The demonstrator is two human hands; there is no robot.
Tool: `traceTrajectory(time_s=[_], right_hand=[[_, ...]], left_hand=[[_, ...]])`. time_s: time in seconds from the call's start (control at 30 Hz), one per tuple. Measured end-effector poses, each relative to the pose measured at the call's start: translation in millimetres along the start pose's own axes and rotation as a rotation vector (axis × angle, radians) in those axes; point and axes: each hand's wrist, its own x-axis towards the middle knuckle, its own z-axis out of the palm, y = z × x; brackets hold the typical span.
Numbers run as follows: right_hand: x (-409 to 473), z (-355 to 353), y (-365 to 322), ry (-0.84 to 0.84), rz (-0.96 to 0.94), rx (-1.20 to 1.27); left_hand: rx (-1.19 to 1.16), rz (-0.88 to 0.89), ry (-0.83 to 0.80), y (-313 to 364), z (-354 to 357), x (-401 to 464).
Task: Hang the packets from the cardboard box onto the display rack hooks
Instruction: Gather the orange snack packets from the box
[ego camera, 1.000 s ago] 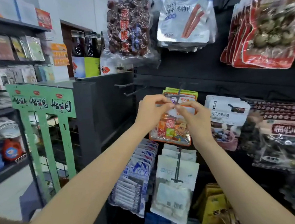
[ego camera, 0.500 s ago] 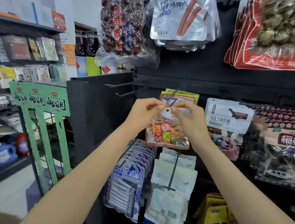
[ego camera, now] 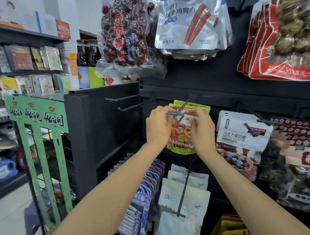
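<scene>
- The left hand [ego camera: 157, 125] and the right hand [ego camera: 201, 130] are both raised in front of the dark display rack [ego camera: 194, 87], fingers curled and pinching the top edge of a candy packet [ego camera: 181, 135], one hand at each upper corner.
- The packet has a clear front with small red, orange and green sweets inside and a green border along its bottom edge; it hangs between the two hands, its top at the grey hook [ego camera: 183, 113] that juts out of the rack.
- The hook's crossbar lies just across the fingertips; whether the packet's hole is already on the hook cannot be told.
- More green-topped packets [ego camera: 192, 104] of the same kind sit behind it on that hook.
- Just to the right hangs a white packet with brown print [ego camera: 243, 130]; below hang pale blue-white pouches [ego camera: 184, 201].
- Above, a bag of dark red dates [ego camera: 126, 35] and a silver-blue pouch [ego camera: 192, 18] hang from higher hooks.
- A green wire stand [ego camera: 38, 116] stands to the left of the rack.
</scene>
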Motion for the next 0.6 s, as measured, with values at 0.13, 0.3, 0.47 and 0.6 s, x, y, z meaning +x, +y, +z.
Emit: traceTrajectory(time_s=[0.13, 0.3, 0.47, 0.6], right_hand=[[7, 1, 9, -0.032, 0.012, -0.163], [-13, 2, 12, 0.066, -0.11, -0.35], [-44, 5, -2, 0.084, -0.05, -0.207], [-58, 25, -24, -0.206, -0.016, -0.04]], left_hand=[[0.204, 0.061, -0.182, 1, 2, 6], [0.277, 0.084, -0.289, 1, -5, 3], [0.347, 0.131, -0.121, -12, -22, -8], [0.388, 0.125, -0.178, -32, -52, -21]])
